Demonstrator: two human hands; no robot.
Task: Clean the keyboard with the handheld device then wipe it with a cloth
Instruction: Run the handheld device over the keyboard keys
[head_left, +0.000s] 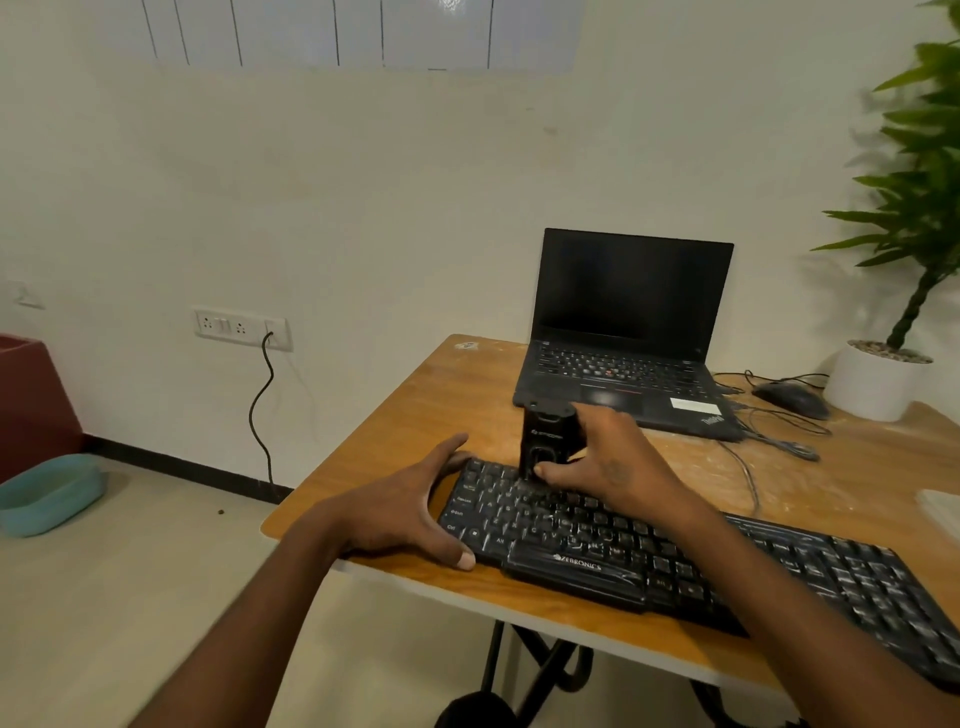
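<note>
Head view — right hand gripping handheld device on keyboard, left hand spread at its end

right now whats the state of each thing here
keyboard: flat on table, left end braced by left hand
handheld device: upright on the keys, gripped by right hand
laptop: lid open, screen dark
mouse: untouched beside laptop
wall cable: plugged in

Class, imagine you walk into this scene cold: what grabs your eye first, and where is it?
First, the right hand holding a black handheld device upright on the black keyboard at the wooden table's front edge, while the left hand braces the keyboard's left end. Behind them sits an open laptop, screen dark.
</note>
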